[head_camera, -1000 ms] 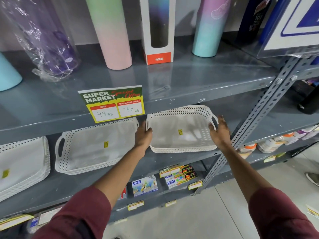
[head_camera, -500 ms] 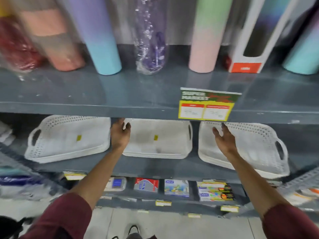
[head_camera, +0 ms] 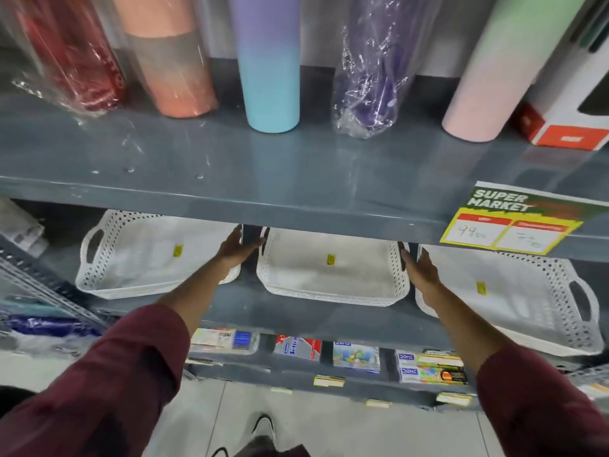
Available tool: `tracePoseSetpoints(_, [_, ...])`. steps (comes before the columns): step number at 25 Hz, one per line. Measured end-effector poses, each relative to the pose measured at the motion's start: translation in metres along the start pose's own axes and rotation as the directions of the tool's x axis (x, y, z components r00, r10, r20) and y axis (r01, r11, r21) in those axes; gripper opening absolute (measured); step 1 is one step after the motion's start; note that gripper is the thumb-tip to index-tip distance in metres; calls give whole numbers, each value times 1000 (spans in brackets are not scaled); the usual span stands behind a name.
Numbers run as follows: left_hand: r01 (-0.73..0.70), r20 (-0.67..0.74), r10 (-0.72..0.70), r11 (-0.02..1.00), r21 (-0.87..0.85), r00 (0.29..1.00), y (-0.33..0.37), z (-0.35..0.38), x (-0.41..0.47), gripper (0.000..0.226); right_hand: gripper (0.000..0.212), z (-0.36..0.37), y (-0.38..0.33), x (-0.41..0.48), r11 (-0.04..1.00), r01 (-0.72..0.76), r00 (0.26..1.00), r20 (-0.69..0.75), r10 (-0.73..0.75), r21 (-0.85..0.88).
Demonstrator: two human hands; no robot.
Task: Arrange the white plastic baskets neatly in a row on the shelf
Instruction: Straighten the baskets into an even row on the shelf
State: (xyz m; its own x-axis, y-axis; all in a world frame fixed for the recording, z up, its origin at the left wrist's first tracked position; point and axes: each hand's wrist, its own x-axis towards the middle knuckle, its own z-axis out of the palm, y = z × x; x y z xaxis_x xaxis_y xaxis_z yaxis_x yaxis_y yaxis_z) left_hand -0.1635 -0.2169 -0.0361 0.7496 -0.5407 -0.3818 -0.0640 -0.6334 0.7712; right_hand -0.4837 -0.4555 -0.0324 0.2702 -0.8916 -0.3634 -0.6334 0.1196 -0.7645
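Change: hands moved from right-end basket to middle white perforated plastic basket (head_camera: pixel 333 268) | left hand (head_camera: pixel 238 248), right hand (head_camera: pixel 419 270) open, flanking its ends | Meaning: row alignment continues.

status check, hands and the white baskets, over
Left hand and right hand open, flanking the middle white perforated plastic basket. Left white basket and right white basket alongside. Nothing blocking.

baskets (head_camera: pixel 333 275): white perforated plastic | shelf (head_camera: pixel 296 169): glossy grey metal
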Motion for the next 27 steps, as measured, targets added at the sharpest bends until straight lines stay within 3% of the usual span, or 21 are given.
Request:
tracePoseSetpoints(3, [-111, 33, 107, 975, 191, 994, -4, 12, -3, 64, 52, 13, 1, -3, 998, 43, 999, -6, -43, -46])
tracePoseSetpoints(6, [-182, 20, 186, 923, 338, 982, -10, 22, -9, 56, 52, 22, 0, -8, 992, 52, 998, -16, -54, -117])
tracePoseSetpoints(10, [-236, -2, 252, 912, 337, 968, -21, 21, -12, 53, 53, 21, -1, -12, 990, 31, 999, -6, -32, -140])
tracePoseSetpoints(16, [-198, -50, 224, 929, 313, 973, -19, 26, -12, 53, 54, 19, 0, -21, 989, 58, 998, 4, -58, -137])
tracePoseSetpoints(21, [-226, -124, 286, 906, 357, 950, -19, 35, -19, 48, 50, 24, 6, -22, 975, 70, 994, -66, -85, -213])
tracePoseSetpoints(27, [-199, -123, 251, 922, 332, 960, 1, 34, 1, 28, 46, 30, -5, -7, 980, 65, 993, -87, -83, -188])
